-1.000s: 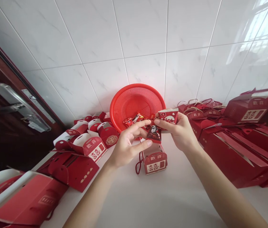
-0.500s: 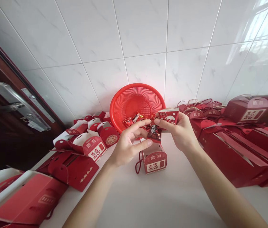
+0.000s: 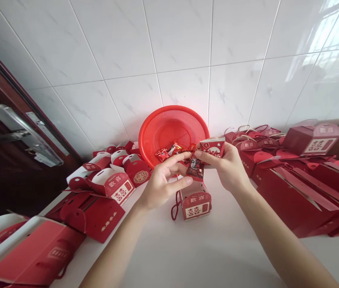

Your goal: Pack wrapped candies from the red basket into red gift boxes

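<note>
My left hand (image 3: 165,180) grips a small dark red wrapped candy (image 3: 195,168) at its left edge, thumb in front and other fingers partly hidden behind. Its index finger reaches across toward my right thumb. A larger red packet (image 3: 213,149) with white print is pinched in my right hand (image 3: 231,166), the thumb lying over its left side. Directly below both hands stands an open red gift box (image 3: 197,206) with a dark red cord handle. Behind them, a red plastic basket (image 3: 148,120) leans against the wall with several wrapped candies (image 3: 173,149) in it.
Open red boxes (image 3: 119,186) crowd the left side of the white table (image 3: 181,252). Closed red boxes (image 3: 315,140) and large red bags or cartons (image 3: 295,200) stack up on the right. A tiled wall (image 3: 184,40) rises behind; a dark door (image 3: 16,160) stands at left.
The red packet in my right hand has tilted and shifted slightly left. The dark red candy has tipped a little; my left hand has stayed almost still.
</note>
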Demonstrator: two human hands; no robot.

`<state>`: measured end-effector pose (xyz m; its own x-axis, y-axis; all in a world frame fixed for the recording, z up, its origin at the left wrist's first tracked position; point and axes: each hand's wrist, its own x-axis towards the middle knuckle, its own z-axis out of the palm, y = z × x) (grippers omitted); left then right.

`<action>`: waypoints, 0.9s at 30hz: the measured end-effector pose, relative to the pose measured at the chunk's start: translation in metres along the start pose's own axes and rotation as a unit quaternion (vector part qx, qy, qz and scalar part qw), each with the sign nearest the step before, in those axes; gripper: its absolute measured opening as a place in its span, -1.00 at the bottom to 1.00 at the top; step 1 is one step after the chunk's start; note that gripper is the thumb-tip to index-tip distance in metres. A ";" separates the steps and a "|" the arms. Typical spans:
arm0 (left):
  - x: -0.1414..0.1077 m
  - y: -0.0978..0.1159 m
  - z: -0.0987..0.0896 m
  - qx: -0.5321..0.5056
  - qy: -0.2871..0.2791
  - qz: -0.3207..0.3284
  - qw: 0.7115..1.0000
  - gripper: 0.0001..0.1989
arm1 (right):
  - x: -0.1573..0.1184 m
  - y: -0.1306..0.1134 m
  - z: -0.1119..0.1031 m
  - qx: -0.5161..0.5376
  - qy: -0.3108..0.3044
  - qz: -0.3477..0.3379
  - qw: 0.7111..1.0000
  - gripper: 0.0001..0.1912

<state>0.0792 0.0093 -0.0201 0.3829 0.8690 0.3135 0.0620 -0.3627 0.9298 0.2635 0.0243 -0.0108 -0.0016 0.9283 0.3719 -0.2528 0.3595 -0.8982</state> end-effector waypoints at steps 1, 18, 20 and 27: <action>0.000 0.000 0.000 0.001 0.000 -0.003 1.000 -0.40 | 0.000 0.000 0.000 -0.002 0.001 -0.002 1.000 -0.68; -0.002 0.002 -0.001 0.023 0.007 0.007 1.000 -0.43 | 0.000 0.000 0.001 0.010 0.001 0.013 1.000 -0.66; -0.003 0.002 0.000 0.021 0.004 0.007 1.000 -0.43 | 0.000 0.000 0.001 0.010 0.000 0.011 1.000 -0.67; -0.004 0.000 0.000 0.031 -0.001 0.006 0.999 -0.42 | 0.000 0.002 0.001 0.001 -0.005 0.012 1.000 -0.69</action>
<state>0.0778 0.0058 -0.0210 0.3866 0.8633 0.3244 0.1141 -0.3939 0.9121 0.2621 0.0245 -0.0123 -0.0168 0.9357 0.3524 -0.2547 0.3368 -0.9065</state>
